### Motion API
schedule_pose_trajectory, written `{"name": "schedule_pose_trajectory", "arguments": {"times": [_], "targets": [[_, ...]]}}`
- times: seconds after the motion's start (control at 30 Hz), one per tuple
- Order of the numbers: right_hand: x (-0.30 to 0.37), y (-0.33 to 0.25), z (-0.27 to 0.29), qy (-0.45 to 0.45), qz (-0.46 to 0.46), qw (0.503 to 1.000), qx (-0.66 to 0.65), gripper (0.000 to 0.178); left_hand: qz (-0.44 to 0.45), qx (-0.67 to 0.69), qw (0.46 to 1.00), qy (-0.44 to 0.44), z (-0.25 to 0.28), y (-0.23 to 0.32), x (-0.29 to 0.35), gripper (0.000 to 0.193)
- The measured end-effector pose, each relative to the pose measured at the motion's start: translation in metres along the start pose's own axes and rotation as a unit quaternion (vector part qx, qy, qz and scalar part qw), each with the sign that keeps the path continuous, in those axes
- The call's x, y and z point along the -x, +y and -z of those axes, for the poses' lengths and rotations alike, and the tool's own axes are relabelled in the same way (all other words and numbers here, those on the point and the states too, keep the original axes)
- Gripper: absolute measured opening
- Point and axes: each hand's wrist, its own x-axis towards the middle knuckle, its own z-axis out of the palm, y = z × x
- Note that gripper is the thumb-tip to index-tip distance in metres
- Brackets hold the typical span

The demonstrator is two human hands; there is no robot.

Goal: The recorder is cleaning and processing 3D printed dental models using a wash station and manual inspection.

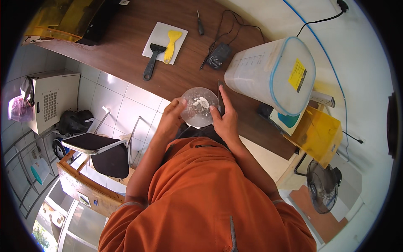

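Note:
A clear round shallow dish [197, 119] is held in front of my waist, near the table's front edge. White powdery clumps [202, 102] lie in it, with smaller specks around them. My left hand [171, 117] is closed on the dish's left rim, thumb at the edge. On the other side, my right hand [226, 119] grips a thin dark tool [219, 94], seen almost edge-on, so its exact kind is unclear. The index finger stretches along this tool, while the thumb meets the dish's right rim.
On the brown table [121, 54] lie a black scraper [153, 61] and a yellow scraper [171, 46] on a white sheet, a screwdriver [200, 23] and a corded black adapter [219, 56]. A large translucent container [260, 71] stands right. A chair [109, 153] is left; a fan [323, 187] lower right.

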Motion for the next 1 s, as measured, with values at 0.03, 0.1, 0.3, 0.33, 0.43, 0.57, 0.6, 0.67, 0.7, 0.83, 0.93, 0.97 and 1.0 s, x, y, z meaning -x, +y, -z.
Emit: {"name": "schedule_pose_trajectory", "arguments": {"times": [0.03,0.1,0.3,0.33,0.43,0.57,0.6,0.67,0.7,0.83,0.93,0.97,1.0], "targets": [[-0.001,-0.002,-0.001,0.023,0.042,0.998,0.037,0.071,-0.075,-0.008,0.997,0.01,-0.007,-0.014,0.004,0.049],[0.0,0.001,-0.003,0.017,0.057,0.998,0.034,0.07,-0.106,0.007,0.994,0.024,-0.023,-0.029,0.009,0.063],[0.004,0.011,-0.004,0.014,0.076,0.997,0.029,0.067,-0.242,-0.163,0.946,0.144,-0.036,-0.059,0.006,0.084],[0.004,0.013,-0.004,0.021,0.09,0.995,0.032,0.067,-0.244,-0.162,0.945,0.146,-0.039,-0.062,0.006,0.084],[0.004,0.013,-0.004,0.005,0.067,0.998,0.019,0.068,-0.266,0.007,0.956,0.123,-0.046,-0.07,0.006,0.081],[0.003,0.012,0.001,-0.023,0.067,0.997,0.005,0.067,-0.291,-0.02,0.947,0.136,-0.045,-0.073,0.002,0.08],[0.004,0.012,0.002,-0.03,0.074,0.997,0.006,0.067,-0.284,-0.024,0.949,0.136,-0.045,-0.072,0.002,0.079],[0.004,0.016,0.003,-0.039,0.082,0.996,0.009,0.067,-0.268,-0.02,0.953,0.14,-0.043,-0.071,0.001,0.077],[0.004,0.02,0.002,-0.026,0.09,0.995,0.02,0.067,-0.252,-0.018,0.957,0.143,-0.043,-0.07,0.001,0.075],[0.003,0.024,0.002,0.0,0.103,0.994,0.026,0.068,-0.226,0.048,0.963,0.14,-0.044,-0.071,0.006,0.066],[0.005,0.022,0.0,-0.016,0.071,0.997,0.024,0.068,-0.199,0.04,0.972,0.115,-0.044,-0.072,0.006,0.058],[0.004,0.023,0.0,-0.016,0.071,0.997,0.024,0.068,-0.18,0.041,0.979,0.084,-0.046,-0.073,0.006,0.05],[0.003,0.025,-0.001,-0.02,0.084,0.996,0.023,0.068,-0.16,0.042,0.985,0.052,-0.047,-0.073,0.006,0.042]]}}
